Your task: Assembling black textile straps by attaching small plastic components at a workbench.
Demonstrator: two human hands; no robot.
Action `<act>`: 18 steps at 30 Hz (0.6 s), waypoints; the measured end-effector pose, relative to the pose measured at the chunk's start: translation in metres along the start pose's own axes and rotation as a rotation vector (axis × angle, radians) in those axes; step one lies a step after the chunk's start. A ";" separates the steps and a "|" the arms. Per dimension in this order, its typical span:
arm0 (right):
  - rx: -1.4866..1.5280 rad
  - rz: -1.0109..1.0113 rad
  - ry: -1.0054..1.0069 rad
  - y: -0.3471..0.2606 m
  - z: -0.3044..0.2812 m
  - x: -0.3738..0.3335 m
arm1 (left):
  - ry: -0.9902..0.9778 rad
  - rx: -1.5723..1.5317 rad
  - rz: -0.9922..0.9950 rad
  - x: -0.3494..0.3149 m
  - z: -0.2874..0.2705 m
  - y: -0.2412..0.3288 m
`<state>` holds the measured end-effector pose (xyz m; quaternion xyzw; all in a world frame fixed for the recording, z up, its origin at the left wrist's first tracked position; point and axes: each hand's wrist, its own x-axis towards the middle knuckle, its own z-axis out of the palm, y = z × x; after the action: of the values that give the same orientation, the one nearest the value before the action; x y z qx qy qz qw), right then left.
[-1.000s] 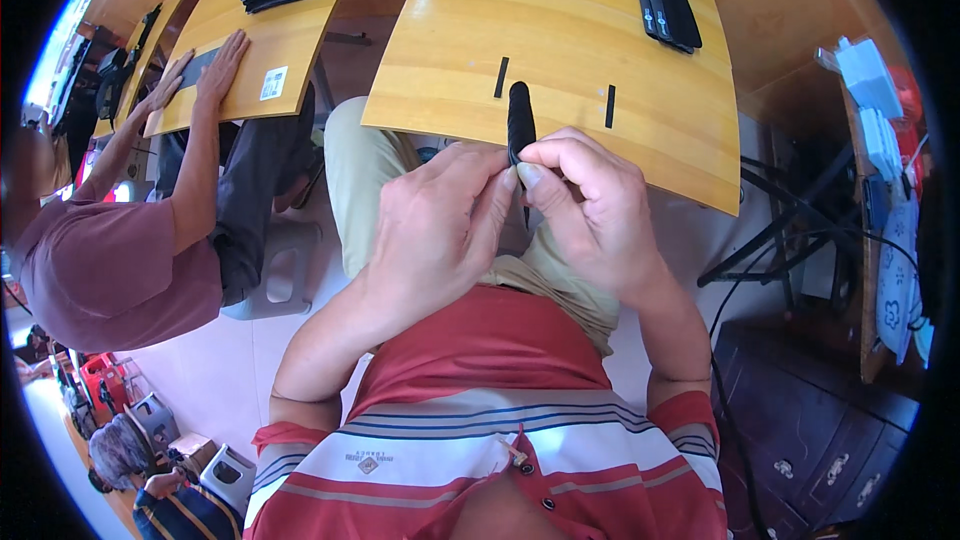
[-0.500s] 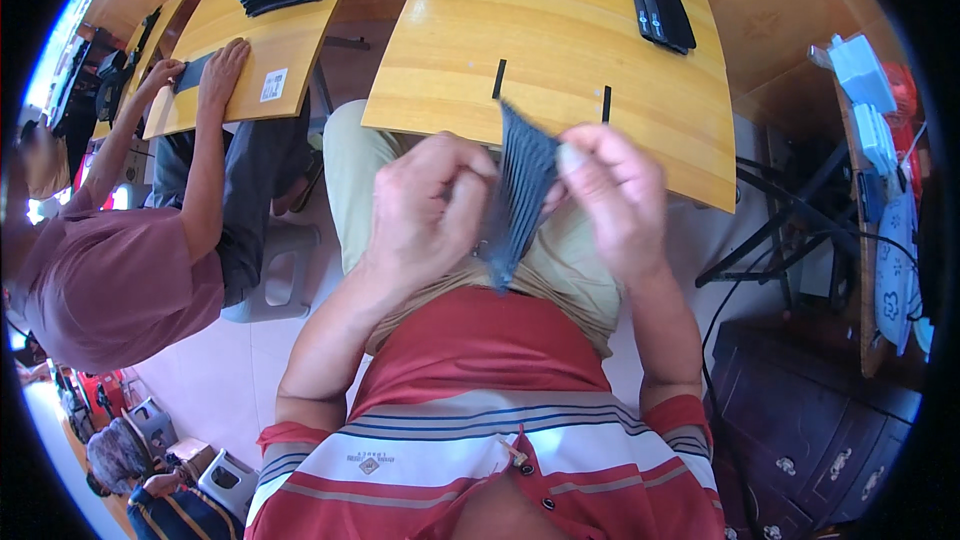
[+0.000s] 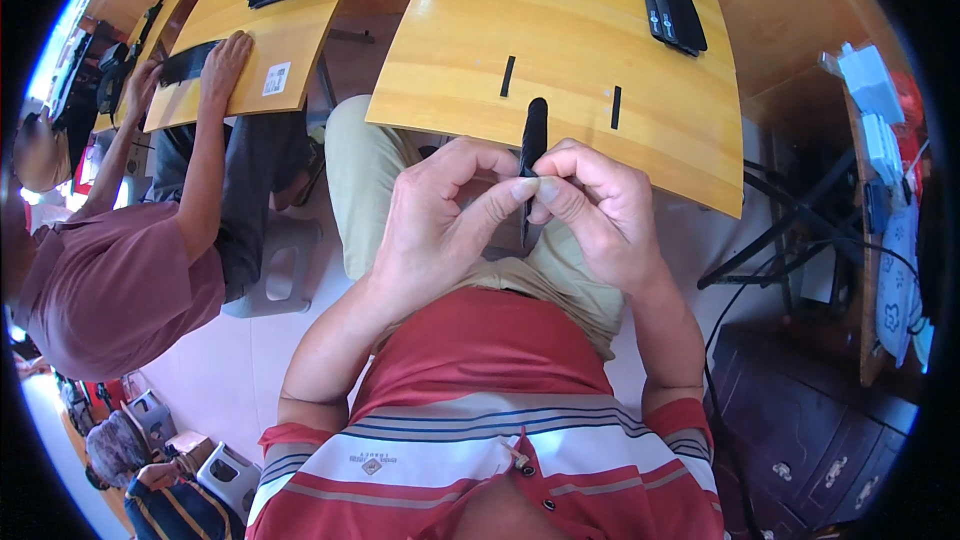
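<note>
Above my lap, just off the near edge of the table, a black knit sock [image 3: 535, 130] is held upright, seen almost edge-on. Its rounded end points toward the table, and a thin part hangs below my fingers. My left hand [image 3: 440, 202] pinches it from the left between thumb and forefinger. From the other side my right hand [image 3: 598, 205] pinches it too, the two thumb tips nearly meeting. The fingers cover the gripped part of the fabric.
Two short black strips [image 3: 508, 76] lie on the wooden table [image 3: 450, 60]. Folded black socks [image 3: 672, 12] are stacked at its far right. At the left table a person [image 3: 120, 280] handles a dark flat piece [image 3: 190, 62]. A shelf with white boxes [image 3: 868, 75] stands at right.
The sock was spread and blurred, its ribbing showing; now it is narrow and edge-on. My hands have come together around it. The neighbour's dark piece has shifted on the left table.
</note>
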<state>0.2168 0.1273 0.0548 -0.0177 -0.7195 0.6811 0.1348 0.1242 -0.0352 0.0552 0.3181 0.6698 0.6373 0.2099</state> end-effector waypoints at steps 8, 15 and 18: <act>0.105 0.112 -0.074 0.005 -0.006 -0.001 | -0.022 0.312 0.281 0.005 0.000 -0.006; 0.725 0.036 0.197 0.023 -0.012 0.002 | 0.136 -0.170 0.183 -0.006 -0.002 -0.017; 0.671 -0.046 0.243 0.029 -0.016 0.010 | 0.124 -0.179 0.182 -0.003 -0.008 -0.022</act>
<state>0.2059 0.1465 0.0287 -0.0371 -0.4345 0.8693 0.2328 0.1177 -0.0424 0.0338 0.3173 0.5905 0.7293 0.1369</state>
